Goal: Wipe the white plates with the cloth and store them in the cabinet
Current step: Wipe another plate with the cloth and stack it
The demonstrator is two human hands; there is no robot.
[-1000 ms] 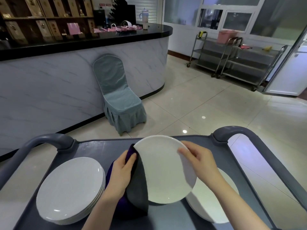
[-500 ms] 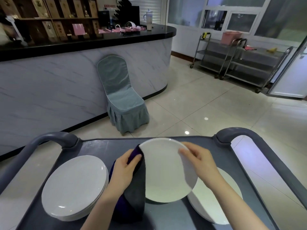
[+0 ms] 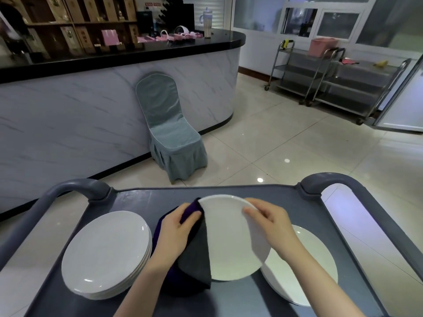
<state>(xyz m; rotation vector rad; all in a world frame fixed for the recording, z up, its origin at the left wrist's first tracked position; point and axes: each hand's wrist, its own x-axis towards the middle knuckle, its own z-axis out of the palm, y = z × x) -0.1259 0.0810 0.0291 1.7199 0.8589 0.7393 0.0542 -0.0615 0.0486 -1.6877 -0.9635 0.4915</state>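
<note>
A white plate (image 3: pixel 229 239) is held tilted above the grey cart top (image 3: pixel 142 202). My right hand (image 3: pixel 270 225) grips its right rim, fingers curled over the edge. My left hand (image 3: pixel 176 229) grips a dark purple and grey cloth (image 3: pixel 196 255) against the plate's left rim. The cloth hangs down over the plate's left side. A stack of white plates (image 3: pixel 103 255) lies on the cart at the left. Another white plate (image 3: pixel 304 266) lies flat on the cart at the right, partly under the held plate and my right forearm.
The cart has raised grey handles at left (image 3: pixel 68 191) and right (image 3: pixel 332 181). Beyond it stand a covered blue-grey chair (image 3: pixel 169 129) against a marble counter (image 3: pixel 91 115), tiled floor, and steel trolleys (image 3: pixel 338 83) at the far right.
The view has tipped slightly, so the cart and plates sit lower in frame. My left hand with the cloth has slid a little up the plate's left rim. My right hand keeps its hold.
</note>
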